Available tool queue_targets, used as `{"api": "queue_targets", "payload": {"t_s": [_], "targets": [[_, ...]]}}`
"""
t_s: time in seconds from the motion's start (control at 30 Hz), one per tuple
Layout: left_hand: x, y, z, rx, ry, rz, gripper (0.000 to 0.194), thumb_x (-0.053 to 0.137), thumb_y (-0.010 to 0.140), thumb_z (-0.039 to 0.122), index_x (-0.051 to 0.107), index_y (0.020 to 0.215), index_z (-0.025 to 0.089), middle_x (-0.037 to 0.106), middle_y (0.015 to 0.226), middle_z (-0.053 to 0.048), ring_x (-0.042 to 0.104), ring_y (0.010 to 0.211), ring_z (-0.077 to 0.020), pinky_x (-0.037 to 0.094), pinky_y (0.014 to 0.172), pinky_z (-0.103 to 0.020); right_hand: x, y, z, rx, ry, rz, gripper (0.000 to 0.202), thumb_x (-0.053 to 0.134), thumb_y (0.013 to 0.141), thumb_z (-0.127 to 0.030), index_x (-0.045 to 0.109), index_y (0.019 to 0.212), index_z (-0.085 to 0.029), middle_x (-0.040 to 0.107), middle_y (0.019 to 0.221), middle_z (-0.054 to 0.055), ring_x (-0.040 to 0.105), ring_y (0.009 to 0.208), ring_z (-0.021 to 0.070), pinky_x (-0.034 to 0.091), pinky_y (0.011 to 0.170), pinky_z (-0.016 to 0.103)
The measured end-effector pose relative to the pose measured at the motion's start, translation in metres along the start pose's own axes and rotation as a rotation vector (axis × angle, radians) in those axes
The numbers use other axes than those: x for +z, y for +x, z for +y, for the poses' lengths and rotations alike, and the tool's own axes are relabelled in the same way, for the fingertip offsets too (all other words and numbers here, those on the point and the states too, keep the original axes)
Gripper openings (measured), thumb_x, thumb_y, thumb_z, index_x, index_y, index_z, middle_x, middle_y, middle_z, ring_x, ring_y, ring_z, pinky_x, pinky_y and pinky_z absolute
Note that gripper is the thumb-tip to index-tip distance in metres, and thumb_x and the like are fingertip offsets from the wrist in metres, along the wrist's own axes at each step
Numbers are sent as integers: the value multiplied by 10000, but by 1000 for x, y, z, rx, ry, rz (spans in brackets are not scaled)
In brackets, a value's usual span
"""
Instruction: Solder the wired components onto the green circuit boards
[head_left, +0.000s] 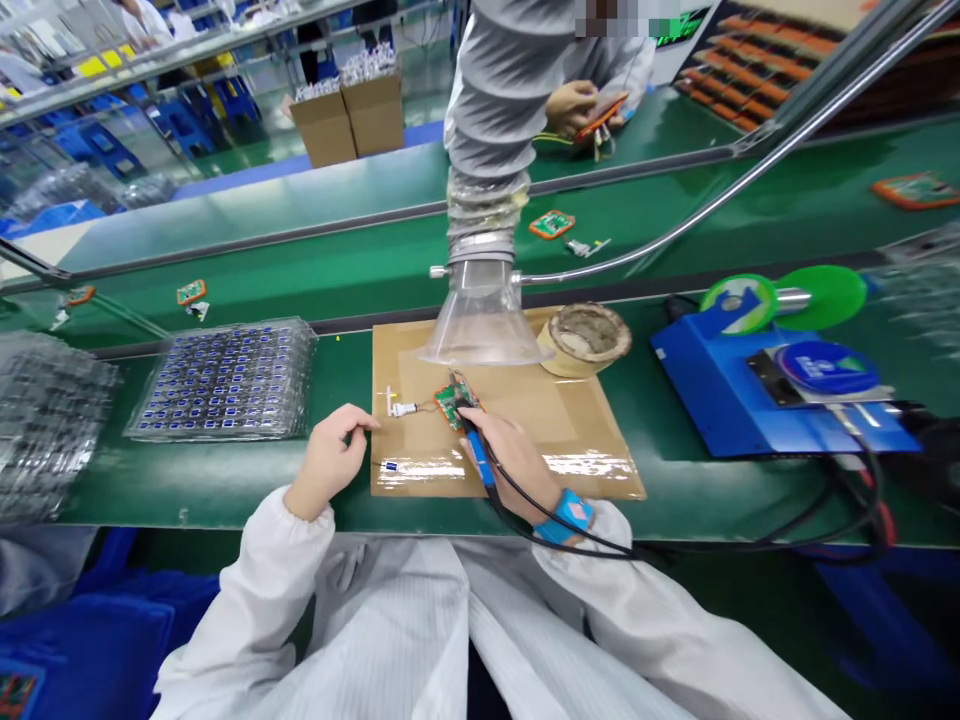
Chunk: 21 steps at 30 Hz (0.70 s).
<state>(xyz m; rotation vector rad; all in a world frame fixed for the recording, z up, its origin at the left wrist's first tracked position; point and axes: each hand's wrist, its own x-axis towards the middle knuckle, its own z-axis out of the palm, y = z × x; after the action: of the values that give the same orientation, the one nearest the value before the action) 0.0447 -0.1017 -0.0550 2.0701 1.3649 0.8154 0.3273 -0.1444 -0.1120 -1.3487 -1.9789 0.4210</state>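
Observation:
My right hand (517, 455) grips a soldering iron (478, 455) with a blue handle. Its tip end reaches the green circuit board (450, 405) in an orange frame. Thin wires run left from the board to a small white connector part (403, 409). Beside the left edge of the cardboard mat (525, 430) is my left hand (334, 455), fingers loosely bent, thumb and forefinger slightly apart, nothing visible in them. A small blue component (391, 467) lies on the mat near that hand.
A clear fume hood (484, 320) hangs over the mat, close to a round pot (589, 340). At right stands a blue solder-feed machine (750, 380) with cables. Trays of blue components (225, 385) sit left. Boards (553, 223) lie on the belt; a co-worker's hands (574, 108) work opposite.

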Motion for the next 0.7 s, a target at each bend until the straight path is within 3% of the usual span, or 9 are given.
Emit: {"api": "queue_targets", "payload": {"t_s": [0.13, 0.27, 0.5, 0.63, 0.7], "targets": [[-22, -18, -6, -91, 227, -207, 198, 567, 854, 159, 692, 1001, 205, 674, 1005, -57, 626, 858, -189, 512, 772, -321, -5, -13, 1, 19, 12, 87, 371, 519, 1026, -343, 546, 1374, -219, 733, 1226, 112, 719, 1043, 266, 556, 906, 409], [-21, -29, -13, -130, 185, -295, 170, 615, 866, 212, 707, 1009, 208, 682, 954, -49, 621, 824, -184, 505, 739, -311, -5, -16, 2, 60, 43, 146, 393, 575, 993, -374, 562, 1367, -255, 741, 1221, 87, 727, 1040, 270, 582, 882, 410], [0, -30, -8, -136, -18, -275, 151, 618, 927, 260, 736, 852, 205, 704, 829, -28, 602, 722, -142, 459, 672, -263, -6, -17, -4, 133, 129, 119, 395, 596, 969, -353, 574, 1351, -257, 749, 1212, 79, 727, 1089, 279, 597, 920, 446], [17, -27, 2, -203, -235, -130, 150, 685, 873, 293, 703, 778, 179, 681, 770, -30, 588, 686, -136, 457, 633, -254, -7, -17, -9, 164, 127, 91, 393, 590, 968, -364, 581, 1345, -255, 761, 1192, 77, 750, 1032, 279, 613, 872, 440], [29, -22, 10, -238, -417, -25, 171, 723, 836, 315, 678, 756, 170, 705, 823, -50, 633, 755, -152, 503, 688, -263, -8, -16, -10, 155, 121, 88, 387, 582, 970, -367, 586, 1339, -249, 759, 1203, 84, 754, 1032, 281, 617, 864, 433]]}}
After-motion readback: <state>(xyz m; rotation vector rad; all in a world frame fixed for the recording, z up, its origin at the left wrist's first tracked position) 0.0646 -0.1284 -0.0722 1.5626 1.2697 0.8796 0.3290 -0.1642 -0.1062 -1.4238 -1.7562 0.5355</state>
